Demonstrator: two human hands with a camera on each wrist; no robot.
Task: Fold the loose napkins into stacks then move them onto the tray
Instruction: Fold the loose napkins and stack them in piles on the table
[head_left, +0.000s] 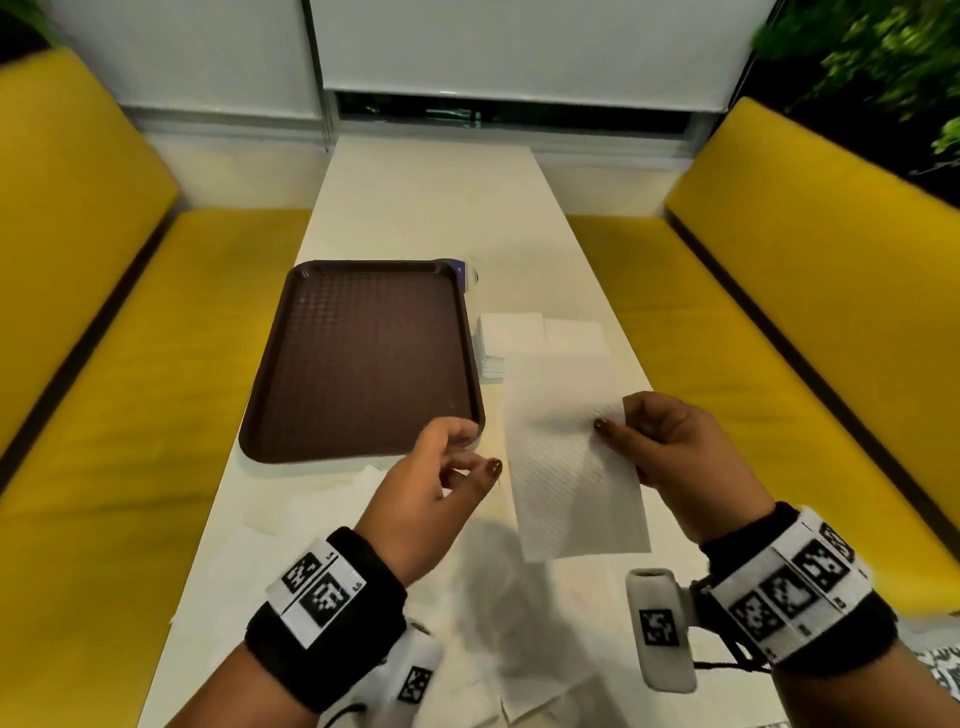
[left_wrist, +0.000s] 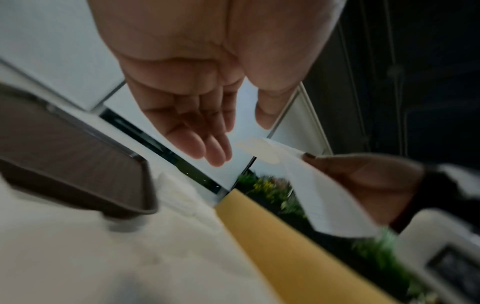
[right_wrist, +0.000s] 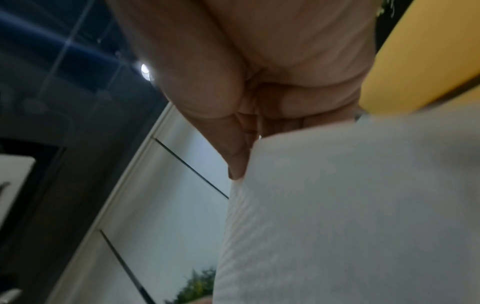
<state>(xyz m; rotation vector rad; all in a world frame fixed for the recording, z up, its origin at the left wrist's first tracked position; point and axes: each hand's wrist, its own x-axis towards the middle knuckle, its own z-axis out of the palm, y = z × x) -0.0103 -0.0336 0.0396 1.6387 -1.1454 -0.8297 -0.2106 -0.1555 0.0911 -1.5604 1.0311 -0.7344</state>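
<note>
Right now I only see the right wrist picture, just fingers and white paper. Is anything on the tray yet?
Observer: No, nothing lies on the brown tray.
Operator: Where are the folded ones?
Observer: The folded napkins lie on the table, just right of the tray.
Operator: What's my other hand doing?
Observer: The left hand hovers by the tray's near corner and holds nothing; only the right hand pinches the loose napkin.
</note>
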